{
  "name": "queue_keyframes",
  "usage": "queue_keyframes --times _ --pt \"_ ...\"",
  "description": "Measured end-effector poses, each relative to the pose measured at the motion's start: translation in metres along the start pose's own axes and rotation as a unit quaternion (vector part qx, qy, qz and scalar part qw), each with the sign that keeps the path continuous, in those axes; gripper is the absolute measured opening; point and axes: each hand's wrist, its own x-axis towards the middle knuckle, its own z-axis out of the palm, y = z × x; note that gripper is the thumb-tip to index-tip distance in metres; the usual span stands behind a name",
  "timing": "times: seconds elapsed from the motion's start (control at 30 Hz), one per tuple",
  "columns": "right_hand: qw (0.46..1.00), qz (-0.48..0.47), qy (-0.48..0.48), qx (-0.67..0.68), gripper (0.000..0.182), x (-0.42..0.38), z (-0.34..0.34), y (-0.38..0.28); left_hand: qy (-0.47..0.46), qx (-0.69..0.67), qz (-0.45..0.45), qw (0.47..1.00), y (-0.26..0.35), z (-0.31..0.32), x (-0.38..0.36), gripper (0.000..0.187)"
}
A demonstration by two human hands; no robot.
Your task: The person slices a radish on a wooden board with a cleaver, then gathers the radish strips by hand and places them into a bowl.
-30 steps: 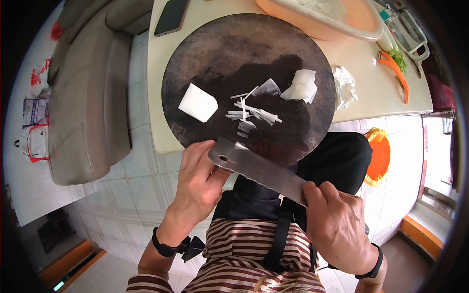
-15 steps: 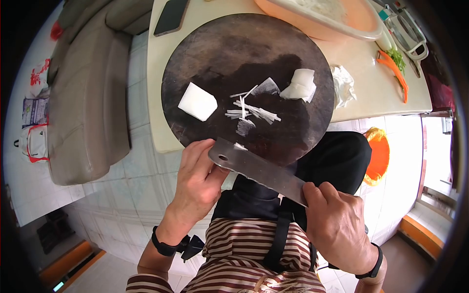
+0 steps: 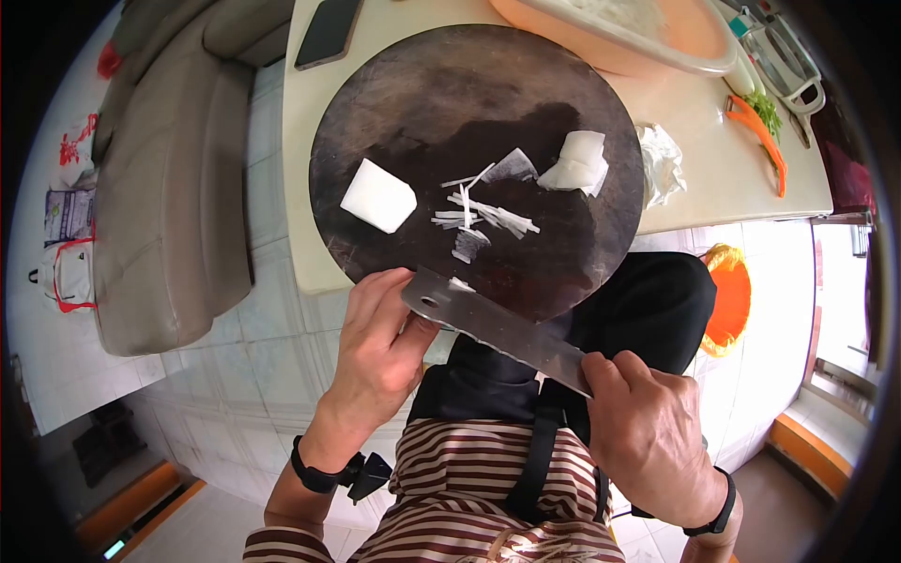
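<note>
Nearest the camera: striped shirt point(image 3: 469, 488) and a dark strap over the person's torso, with both forearms reaching up and away.

Right hand point(image 3: 648, 441): fingers closed around the handle end of the cleaver point(image 3: 497, 328); the handle itself is hidden inside the fist. Left hand point(image 3: 380, 352): fingers curled, thumb and fingertips pinching the far, square end of the blade beside the small hole. So each hand holds one end of the same tool.

Long axis of the cleaver: runs from lower right (right hand) to upper left (left hand), held flat-ish over the gap between the person's lap and the near edge of the round cutting board point(image 3: 413, 84). A small white scrap clings to the blade near the board's edge. Blade tip overlaps the board's near rim; whether it touches cannot be told.

Beyond the blade, on the board: thin white strips point(image 3: 483, 214) in a loose scatter at centre, lying straight ahead of the blade's middle. White block point(image 3: 378, 196) to the left of them, nearer the left hand. White chunk point(image 3: 579, 164) to the right, farther off, nearer the right hand's side.

Farther: pale tabletop point(image 3: 310, 253) carrying the board, a dark phone point(image 3: 328, 33), an orange basin point(image 3: 648, 33), crumpled wrap point(image 3: 659, 164), an orange peeler point(image 3: 758, 141).
</note>
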Motion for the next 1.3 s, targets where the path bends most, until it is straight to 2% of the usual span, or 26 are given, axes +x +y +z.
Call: queue_keyframes --times 0.33,0.43,0.63,0.83,0.9,0.93,0.97,1.0,1.03,1.07,1.1,1.13,1.17,1.2,1.23,1.27,1.3 --pt "1.0 0.02 0.002 -0.007 0.022 0.009 0.003 0.0 0.009 -0.02 -0.02 1.0 0.004 -0.002 0.006 0.032" --pt "0.999 0.013 0.011 0.033 0.022 0.002 -0.001 0.0 0.006 -0.018 -0.022 1.0 0.003 -0.003 0.001 0.03" --pt "0.998 0.021 -0.044 0.032 0.021 0.005 -0.009 0.004 0.015 -0.021 -0.026 0.999 0.002 0.0 0.001 0.028" --pt "1.0 -0.001 -0.014 0.017 0.021 0.012 0.0 0.001 0.031 -0.03 -0.036 0.998 0.004 -0.004 0.005 0.031" --pt "0.999 0.013 0.033 0.021 0.019 0.009 0.012 0.006 0.042 -0.032 -0.042 0.998 0.005 -0.006 0.003 0.03" --pt "0.995 0.02 0.057 0.074 0.011 0.008 0.011 0.009 0.078 -0.086 -0.095 0.989 0.006 -0.007 0.002 0.028" --pt "0.995 0.018 0.059 0.073 0.011 0.006 0.01 0.009 0.112 -0.14 -0.147 0.973 0.008 -0.007 0.002 0.025" --pt "0.986 0.044 0.071 0.144 0.008 0.004 0.009 0.009 0.132 -0.155 -0.171 0.964 0.01 -0.01 0.003 0.017" --pt "0.971 0.068 0.084 0.213 0.01 0.002 0.006 0.009 0.136 -0.155 -0.166 0.964 0.012 -0.011 0.007 0.017" --pt "0.956 0.09 0.068 0.272 0.018 0.001 0.003 0.012 0.164 -0.219 -0.222 0.936 0.014 -0.01 0.011 0.018" --pt "0.957 0.087 0.073 0.268 0.018 0.0 0.002 0.015 0.19 -0.281 -0.275 0.9 0.016 -0.011 0.015 0.019" --pt "0.912 0.128 0.035 0.389 0.021 0.001 0.002 0.018 0.172 -0.343 -0.297 0.874 0.018 -0.014 0.02 0.032" --pt "0.849 0.166 -0.005 0.502 0.023 0.002 0.0 0.021 0.177 -0.342 -0.292 0.875 0.02 -0.017 0.026 0.032" --pt "0.811 0.182 -0.036 0.554 0.026 0.001 -0.003 0.024 0.172 -0.503 -0.342 0.775 0.022 -0.019 0.033 0.035" --pt "0.814 0.177 -0.033 0.552 0.026 0.001 -0.003 0.025 0.158 -0.646 -0.378 0.644 0.024 -0.02 0.037 0.038" --pt "0.776 0.188 -0.056 0.599 0.025 0.0 -0.001 0.025 0.107 -0.697 -0.382 0.598 0.023 -0.019 0.036 0.045" --pt "0.734 0.197 -0.078 0.645 0.025 0.0 0.0 0.025 0.086 -0.758 -0.384 0.52 0.024 -0.016 0.039 0.045"
